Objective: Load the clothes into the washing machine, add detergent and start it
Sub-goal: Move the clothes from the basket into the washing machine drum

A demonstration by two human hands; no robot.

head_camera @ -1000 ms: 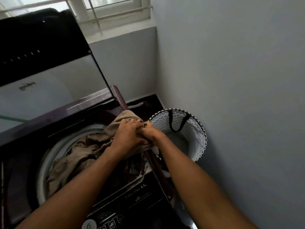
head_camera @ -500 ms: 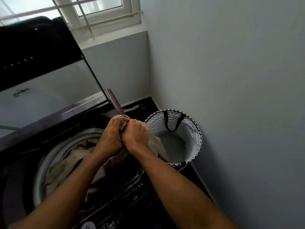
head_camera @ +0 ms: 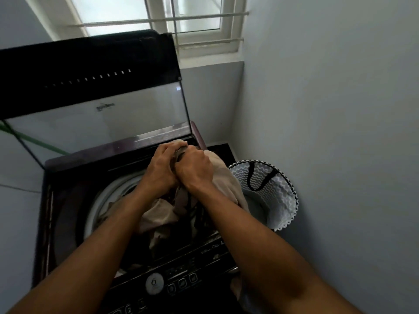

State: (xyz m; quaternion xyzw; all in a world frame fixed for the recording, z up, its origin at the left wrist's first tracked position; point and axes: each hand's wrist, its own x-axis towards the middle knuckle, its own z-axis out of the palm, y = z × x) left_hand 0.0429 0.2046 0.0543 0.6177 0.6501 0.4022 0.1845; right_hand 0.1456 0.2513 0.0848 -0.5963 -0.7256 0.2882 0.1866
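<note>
**Beige garment being gripped in both hands above the open drum**

A dark top-loading washing machine (head_camera: 68,200) is being viewed from above, its glass lid (head_camera: 97,114) being held upright at the back against the window (head_camera: 158,17). Pale walls are being seen on the right and behind. A laundry basket (head_camera: 281,200) with a zigzag pattern and a black handle is standing just beside the machine's right side, in the corner.

Inside the white-rimmed drum (head_camera: 99,196), clothes are being piled. A beige garment (head_camera: 163,216) is being lifted from that pile, its upper part being bunched above the rear of the drum while the rest is hanging down into the opening and draping toward the basket side.

The bunched cloth is being clutched by the left hand (head_camera: 161,168), fingers being curled tightly over it. The right hand (head_camera: 195,171) is being pressed against the left, its fingers likewise being wrapped round the same fabric. Both forearms are being stretched forward over the control panel (head_camera: 188,279), where a round dial (head_camera: 154,283) and several small buttons are being shown along the front edge.
</note>
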